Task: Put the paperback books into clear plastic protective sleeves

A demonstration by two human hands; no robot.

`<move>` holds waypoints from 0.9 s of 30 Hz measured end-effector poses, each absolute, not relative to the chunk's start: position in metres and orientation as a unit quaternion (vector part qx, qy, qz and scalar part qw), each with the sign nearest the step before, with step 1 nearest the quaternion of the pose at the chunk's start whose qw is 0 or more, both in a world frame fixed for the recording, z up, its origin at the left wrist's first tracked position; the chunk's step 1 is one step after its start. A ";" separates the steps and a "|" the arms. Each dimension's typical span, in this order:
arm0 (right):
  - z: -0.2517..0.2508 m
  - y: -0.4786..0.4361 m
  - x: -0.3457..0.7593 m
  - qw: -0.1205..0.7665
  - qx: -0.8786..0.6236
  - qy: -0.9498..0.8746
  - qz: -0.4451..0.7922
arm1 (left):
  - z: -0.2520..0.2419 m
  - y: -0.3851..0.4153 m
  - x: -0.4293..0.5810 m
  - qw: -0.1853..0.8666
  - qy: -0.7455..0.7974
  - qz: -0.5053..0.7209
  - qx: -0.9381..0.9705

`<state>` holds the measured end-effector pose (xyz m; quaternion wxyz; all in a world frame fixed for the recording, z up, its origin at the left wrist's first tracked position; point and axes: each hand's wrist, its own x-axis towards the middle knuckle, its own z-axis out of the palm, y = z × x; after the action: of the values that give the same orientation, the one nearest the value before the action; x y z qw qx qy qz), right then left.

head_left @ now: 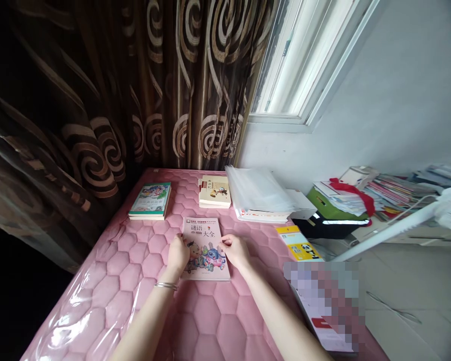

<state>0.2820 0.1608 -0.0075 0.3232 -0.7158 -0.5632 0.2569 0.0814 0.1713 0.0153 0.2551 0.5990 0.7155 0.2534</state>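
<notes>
A pale pink book (205, 250) with cartoon figures and Chinese title characters lies face up on the pink quilted mattress (199, 321), in the middle of the head view. Closed around its left edge is my left hand (178, 255), which wears a silver bangle at the wrist. At the right edge my right hand (235, 249) pinches the cover's side between thumb and fingers. Beyond the book sits a small stack of cream books (214, 191). Further left is another stack with a green-bordered book (150, 199) on top.
Papers under a clear plastic sleeve (259, 193) lie at the back right. A yellow panda book (299, 244) and a blurred-out item (323, 306) line the right edge. Past it stand a white fan (398, 228) and a green-black box (330, 208) of papers. A brown curtain (180, 90) hangs behind.
</notes>
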 end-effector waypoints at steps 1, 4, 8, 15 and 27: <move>-0.008 0.161 0.283 0.328 -0.717 -0.558 0.257 | 0.015 0.169 0.082 0.257 0.715 0.261 0.596; -0.009 0.163 0.284 0.334 -0.722 -0.542 0.270 | 0.015 0.165 0.085 0.260 0.715 0.284 0.583; -0.009 0.169 0.284 0.322 -0.721 -0.522 0.323 | 0.016 0.165 0.087 0.275 0.724 0.273 0.570; 0.001 0.186 0.288 0.279 -0.707 -0.458 0.461 | 0.016 0.167 0.088 0.277 0.729 0.253 0.572; 0.011 0.174 0.279 0.376 -0.622 -0.363 0.583 | 0.016 0.171 0.086 0.268 0.728 0.250 0.580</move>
<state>0.2790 0.1743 0.0108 0.3758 -0.6224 -0.3628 0.5829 0.0864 0.1708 0.0161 0.2675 0.5795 0.7282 0.2497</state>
